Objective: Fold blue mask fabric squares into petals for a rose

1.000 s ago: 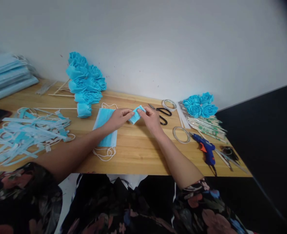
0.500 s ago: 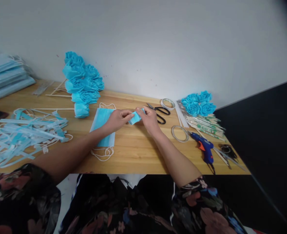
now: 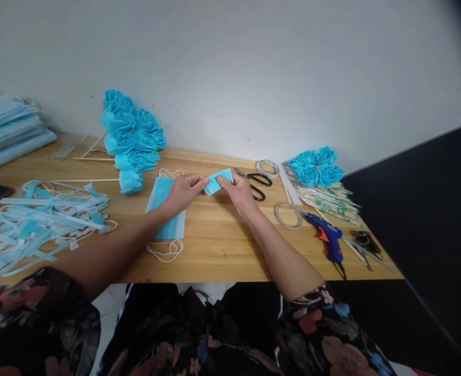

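Note:
Between my two hands is a small folded piece of blue mask fabric (image 3: 218, 181), held above the wooden table. My left hand (image 3: 186, 191) pinches its left end between thumb and fingers. The thumb of my right hand (image 3: 238, 190) presses on its face, with the fingers behind it. Under my left wrist lies a flat blue face mask (image 3: 167, 219) with white ear loops at both ends. Black-handled scissors (image 3: 256, 180) rest just beyond my right hand, partly hidden by it.
Blue fabric flowers (image 3: 132, 136) on sticks stand at back left, beside a stack of bagged masks (image 3: 11, 128). Cut strips and loops (image 3: 42, 219) pile at left. At right are tape rolls (image 3: 288, 215), more flowers (image 3: 316, 167), wrapped sticks (image 3: 332, 201) and a blue glue gun (image 3: 330, 237).
The folded piece has turned and risen slightly, so more of its face shows. My right thumb has shifted down along it. The view has tilted a little.

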Action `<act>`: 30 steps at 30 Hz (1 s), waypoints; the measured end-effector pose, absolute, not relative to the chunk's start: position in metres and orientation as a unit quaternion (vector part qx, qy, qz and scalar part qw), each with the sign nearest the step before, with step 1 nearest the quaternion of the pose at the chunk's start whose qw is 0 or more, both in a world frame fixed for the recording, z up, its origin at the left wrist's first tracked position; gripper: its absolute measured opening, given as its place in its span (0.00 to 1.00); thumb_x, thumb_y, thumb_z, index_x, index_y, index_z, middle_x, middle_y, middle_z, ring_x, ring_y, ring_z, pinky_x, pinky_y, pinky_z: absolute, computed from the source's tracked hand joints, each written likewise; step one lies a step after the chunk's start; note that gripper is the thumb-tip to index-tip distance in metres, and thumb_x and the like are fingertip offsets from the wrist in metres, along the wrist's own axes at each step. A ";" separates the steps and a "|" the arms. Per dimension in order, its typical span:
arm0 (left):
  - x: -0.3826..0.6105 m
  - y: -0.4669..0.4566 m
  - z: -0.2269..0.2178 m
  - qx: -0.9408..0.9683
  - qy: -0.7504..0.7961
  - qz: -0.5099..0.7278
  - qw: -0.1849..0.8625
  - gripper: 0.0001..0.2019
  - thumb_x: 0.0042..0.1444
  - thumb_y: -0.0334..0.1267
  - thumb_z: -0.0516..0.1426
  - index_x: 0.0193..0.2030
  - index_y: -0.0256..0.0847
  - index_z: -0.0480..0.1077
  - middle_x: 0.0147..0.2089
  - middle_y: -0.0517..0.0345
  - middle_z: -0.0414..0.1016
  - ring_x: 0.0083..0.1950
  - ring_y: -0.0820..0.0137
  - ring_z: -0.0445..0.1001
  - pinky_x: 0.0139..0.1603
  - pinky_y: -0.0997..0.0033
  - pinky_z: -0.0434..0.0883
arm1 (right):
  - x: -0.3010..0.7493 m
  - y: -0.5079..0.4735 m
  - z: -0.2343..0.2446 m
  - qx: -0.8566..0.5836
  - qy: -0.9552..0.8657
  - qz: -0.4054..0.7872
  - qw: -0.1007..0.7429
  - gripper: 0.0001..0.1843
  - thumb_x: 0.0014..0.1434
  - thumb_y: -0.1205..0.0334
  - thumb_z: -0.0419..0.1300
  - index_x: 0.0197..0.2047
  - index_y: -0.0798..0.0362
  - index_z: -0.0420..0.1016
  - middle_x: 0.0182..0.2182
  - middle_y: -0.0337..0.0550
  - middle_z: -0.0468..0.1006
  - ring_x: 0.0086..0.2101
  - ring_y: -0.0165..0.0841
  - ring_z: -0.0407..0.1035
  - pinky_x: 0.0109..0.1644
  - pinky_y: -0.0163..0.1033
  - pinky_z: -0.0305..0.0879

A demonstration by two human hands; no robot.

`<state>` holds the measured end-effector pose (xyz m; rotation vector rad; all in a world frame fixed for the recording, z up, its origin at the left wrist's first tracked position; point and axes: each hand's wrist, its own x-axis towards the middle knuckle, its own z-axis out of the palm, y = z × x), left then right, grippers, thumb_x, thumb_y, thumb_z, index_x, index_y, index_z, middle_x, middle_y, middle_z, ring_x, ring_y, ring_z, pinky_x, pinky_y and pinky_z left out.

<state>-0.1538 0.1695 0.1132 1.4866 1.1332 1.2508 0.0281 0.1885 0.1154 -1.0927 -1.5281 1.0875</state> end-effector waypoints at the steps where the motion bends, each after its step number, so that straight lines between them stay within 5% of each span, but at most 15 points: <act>1: -0.154 0.169 0.114 0.597 0.451 0.501 0.435 0.19 0.53 0.56 0.63 0.26 0.40 0.75 0.25 0.57 0.76 0.30 0.69 0.71 0.34 0.69 0.69 | 0.028 0.188 0.115 -0.443 -0.618 0.444 0.474 0.23 0.53 0.39 0.66 0.32 0.52 0.74 0.30 0.39 0.74 0.33 0.32 0.66 0.42 0.38 0.68; 14: -0.155 0.167 0.111 0.597 0.432 0.500 0.455 0.28 0.60 0.64 0.55 0.30 0.39 0.76 0.29 0.53 0.77 0.32 0.67 0.74 0.37 0.68 0.71 | 0.030 0.190 0.111 -0.434 -0.652 0.404 0.471 0.27 0.58 0.34 0.61 0.28 0.51 0.70 0.27 0.39 0.69 0.31 0.32 0.64 0.39 0.38 0.65; 19: -0.155 0.172 0.101 0.624 0.449 0.459 0.446 0.19 0.53 0.54 0.63 0.27 0.39 0.75 0.26 0.58 0.74 0.29 0.71 0.69 0.34 0.70 0.66 | 0.029 0.187 0.114 -0.420 -0.636 0.420 0.493 0.25 0.58 0.36 0.62 0.27 0.51 0.70 0.26 0.38 0.69 0.30 0.31 0.64 0.38 0.38 0.65; 30: -0.154 0.170 0.104 0.668 0.450 0.421 0.416 0.16 0.56 0.50 0.59 0.27 0.38 0.73 0.26 0.60 0.75 0.29 0.72 0.70 0.34 0.71 0.66 | 0.026 0.184 0.115 -0.454 -0.607 0.434 0.487 0.22 0.52 0.42 0.68 0.25 0.51 0.70 0.23 0.36 0.70 0.27 0.29 0.61 0.34 0.36 0.61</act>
